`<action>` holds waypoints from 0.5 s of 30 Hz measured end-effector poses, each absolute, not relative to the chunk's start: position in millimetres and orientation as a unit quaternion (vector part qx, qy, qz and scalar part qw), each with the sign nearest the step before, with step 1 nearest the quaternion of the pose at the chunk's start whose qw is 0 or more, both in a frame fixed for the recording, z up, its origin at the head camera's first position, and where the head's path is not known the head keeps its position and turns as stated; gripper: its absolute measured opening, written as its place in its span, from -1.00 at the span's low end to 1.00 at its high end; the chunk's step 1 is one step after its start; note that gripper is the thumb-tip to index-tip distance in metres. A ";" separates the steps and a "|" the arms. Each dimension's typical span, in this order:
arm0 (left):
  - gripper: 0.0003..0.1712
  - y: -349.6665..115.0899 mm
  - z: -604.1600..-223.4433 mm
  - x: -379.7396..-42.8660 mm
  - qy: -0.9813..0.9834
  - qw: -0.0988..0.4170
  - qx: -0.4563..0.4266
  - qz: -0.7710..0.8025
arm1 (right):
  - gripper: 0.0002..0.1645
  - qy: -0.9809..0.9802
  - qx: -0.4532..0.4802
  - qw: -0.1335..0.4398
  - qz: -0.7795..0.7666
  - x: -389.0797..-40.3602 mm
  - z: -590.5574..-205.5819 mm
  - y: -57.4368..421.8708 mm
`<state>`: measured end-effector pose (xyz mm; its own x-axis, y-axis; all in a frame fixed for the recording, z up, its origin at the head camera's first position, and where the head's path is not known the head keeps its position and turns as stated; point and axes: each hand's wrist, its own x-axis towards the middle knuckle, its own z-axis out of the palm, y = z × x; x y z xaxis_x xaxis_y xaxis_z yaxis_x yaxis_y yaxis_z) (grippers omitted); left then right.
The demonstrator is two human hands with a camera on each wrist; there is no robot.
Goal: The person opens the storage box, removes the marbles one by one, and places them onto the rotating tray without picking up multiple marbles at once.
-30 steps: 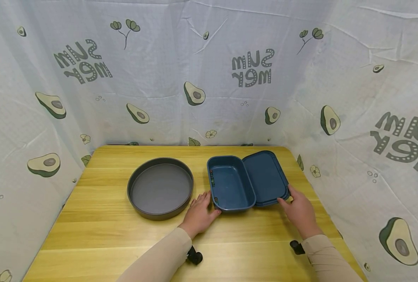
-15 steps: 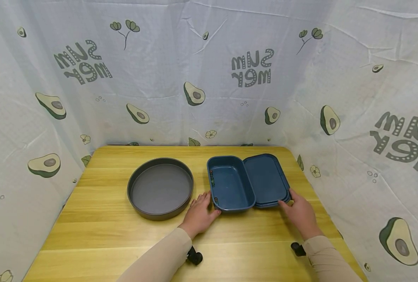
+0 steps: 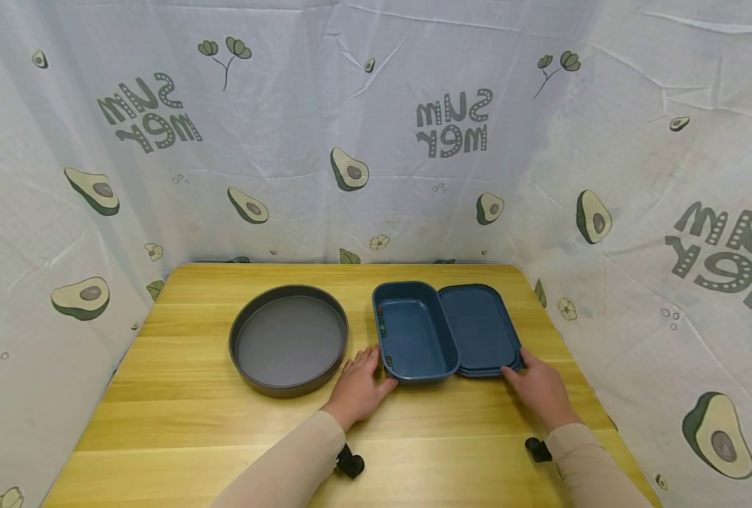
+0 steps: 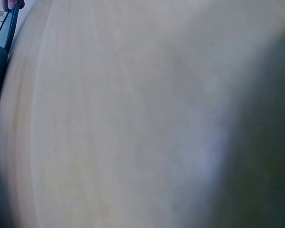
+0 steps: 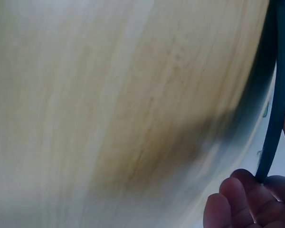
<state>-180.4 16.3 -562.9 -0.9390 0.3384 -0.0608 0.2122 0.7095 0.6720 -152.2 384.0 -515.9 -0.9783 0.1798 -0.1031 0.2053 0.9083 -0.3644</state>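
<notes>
In the head view a blue rectangular container [image 3: 417, 339] stands uncovered on the table. Small red and green bits [image 3: 382, 323] line its left inner wall, too tiny to make out. My left hand [image 3: 358, 388] rests against the container's near left corner, fingers along the left side and thumb at the front. Beside the container's right wall is its blue lid [image 3: 480, 328]. My right hand [image 3: 537, 384] pinches the lid's near right corner, thumb on one face and fingers on the other, as the right wrist view shows; there the lid edge [image 5: 275, 104] slants past bare wood.
A round grey pan [image 3: 290, 340] sits left of the container. Black straps with small knobs hang at both wrists. The wooden table [image 3: 179, 416] ends at white curtains with an avocado print [image 3: 300, 127] behind and at the sides.
My right hand has drawn slightly toward me and the lid has tipped lower, its far edge coming nearer. The left hand and the container have not visibly moved.
</notes>
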 end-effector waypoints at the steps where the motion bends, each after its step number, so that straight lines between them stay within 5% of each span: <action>1: 0.00 16.3 -562.7 -180.4 0.920 0.089 0.150 0.352 | -0.02 0.976 0.098 0.037 -0.189 -152.8 -516.7 384.8; 15: 0.00 16.1 -563.1 -181.3 0.921 0.092 0.149 0.349 | -0.15 0.982 0.074 0.068 -0.161 -156.6 -523.0 387.7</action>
<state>-181.3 16.1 -563.1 -0.9387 0.3383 -0.0663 0.2093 0.7122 0.6700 -156.6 387.7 -523.0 -0.9797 0.1242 -0.1577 0.1680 0.9373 -0.3054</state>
